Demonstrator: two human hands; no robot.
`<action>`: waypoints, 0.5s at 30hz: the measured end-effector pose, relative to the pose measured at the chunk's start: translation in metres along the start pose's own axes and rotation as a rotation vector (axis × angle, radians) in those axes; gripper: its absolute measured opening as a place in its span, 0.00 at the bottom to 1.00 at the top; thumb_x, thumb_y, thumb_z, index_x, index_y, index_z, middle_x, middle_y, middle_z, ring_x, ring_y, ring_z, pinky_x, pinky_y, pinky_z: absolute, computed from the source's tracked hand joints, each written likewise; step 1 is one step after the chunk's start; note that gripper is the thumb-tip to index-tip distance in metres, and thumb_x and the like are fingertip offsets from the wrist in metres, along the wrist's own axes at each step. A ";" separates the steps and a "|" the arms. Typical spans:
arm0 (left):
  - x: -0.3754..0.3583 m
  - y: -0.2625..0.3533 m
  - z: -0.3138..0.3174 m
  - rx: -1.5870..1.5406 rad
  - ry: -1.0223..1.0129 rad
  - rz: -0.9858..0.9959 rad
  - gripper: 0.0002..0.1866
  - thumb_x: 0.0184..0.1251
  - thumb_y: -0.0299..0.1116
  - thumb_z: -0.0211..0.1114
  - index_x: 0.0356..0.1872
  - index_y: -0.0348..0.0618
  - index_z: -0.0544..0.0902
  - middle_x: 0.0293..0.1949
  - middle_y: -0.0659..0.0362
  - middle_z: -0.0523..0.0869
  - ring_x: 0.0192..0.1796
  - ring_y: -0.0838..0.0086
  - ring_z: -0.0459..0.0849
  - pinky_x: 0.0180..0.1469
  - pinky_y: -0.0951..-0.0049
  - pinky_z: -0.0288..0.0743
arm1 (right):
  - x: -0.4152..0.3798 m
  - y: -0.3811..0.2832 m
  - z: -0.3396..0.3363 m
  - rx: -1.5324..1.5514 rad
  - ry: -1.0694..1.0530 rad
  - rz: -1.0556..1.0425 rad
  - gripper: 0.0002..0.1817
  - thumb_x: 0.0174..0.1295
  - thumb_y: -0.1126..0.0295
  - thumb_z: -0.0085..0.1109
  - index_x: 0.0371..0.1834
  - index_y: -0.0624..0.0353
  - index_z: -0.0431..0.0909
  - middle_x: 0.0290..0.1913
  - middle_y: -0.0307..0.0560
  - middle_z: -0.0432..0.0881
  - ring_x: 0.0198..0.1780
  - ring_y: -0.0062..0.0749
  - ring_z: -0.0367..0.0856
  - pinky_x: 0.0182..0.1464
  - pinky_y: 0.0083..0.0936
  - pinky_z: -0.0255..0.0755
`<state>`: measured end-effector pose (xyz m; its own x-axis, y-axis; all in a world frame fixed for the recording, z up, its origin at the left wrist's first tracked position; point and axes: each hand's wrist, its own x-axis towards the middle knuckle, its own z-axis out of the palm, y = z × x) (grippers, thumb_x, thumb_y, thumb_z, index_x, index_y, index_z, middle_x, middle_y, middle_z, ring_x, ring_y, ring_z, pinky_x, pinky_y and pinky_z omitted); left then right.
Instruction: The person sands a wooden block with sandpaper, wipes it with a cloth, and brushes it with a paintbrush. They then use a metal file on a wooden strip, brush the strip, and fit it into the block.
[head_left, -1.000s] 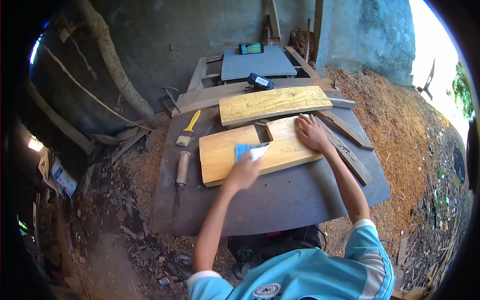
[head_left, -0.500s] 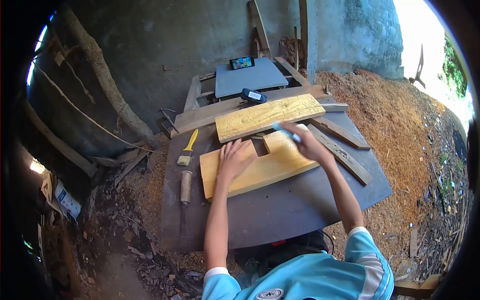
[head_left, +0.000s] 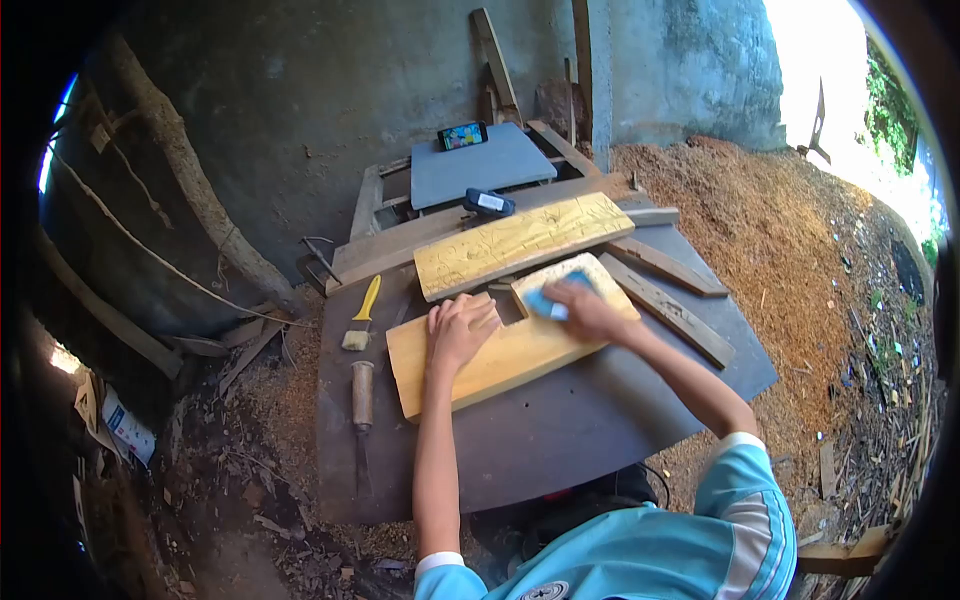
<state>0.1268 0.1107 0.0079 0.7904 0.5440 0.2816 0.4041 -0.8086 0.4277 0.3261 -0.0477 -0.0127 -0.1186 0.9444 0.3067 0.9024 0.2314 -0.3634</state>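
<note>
A pale yellow wooden board (head_left: 420,372) with a square notch in its far edge lies on the dark tabletop. My left hand (head_left: 462,335) holds it down left of the notch, fingers bent at the far edge. My right hand (head_left: 585,310) is closed on a flat blue piece that looks like sandpaper (head_left: 545,302), pressed on the board right of the notch. Motion smears this hand somewhat. Just beyond lies a second yellow board (head_left: 525,240) with line patterns on its face. A yellow-handled paintbrush (head_left: 364,315) and a wood-handled chisel (head_left: 362,400) lie to the left.
Two narrow wooden strips (head_left: 670,315) lie at the table's right side. A dark device with a white label (head_left: 489,202) sits behind the patterned board. A phone (head_left: 463,136) stands on a grey panel (head_left: 480,165). Sawdust (head_left: 740,240) covers the ground at right.
My right hand has moved left and nearer with the blue piece, from the board's right end toward the notch. My left hand stays at nearly the same place. The whole view has shifted slightly.
</note>
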 end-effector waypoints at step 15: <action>0.000 -0.005 0.006 0.033 0.092 0.072 0.19 0.56 0.49 0.60 0.45 0.52 0.83 0.51 0.59 0.77 0.54 0.67 0.72 0.61 0.66 0.55 | -0.041 -0.012 -0.011 -0.203 0.041 0.023 0.28 0.51 0.74 0.52 0.60 0.49 0.66 0.60 0.49 0.68 0.62 0.49 0.64 0.64 0.41 0.58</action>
<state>0.1278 0.1137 0.0001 0.7730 0.5014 0.3888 0.3638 -0.8523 0.3757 0.3248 -0.0916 -0.0111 -0.0838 0.9376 0.3374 0.9702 0.1541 -0.1872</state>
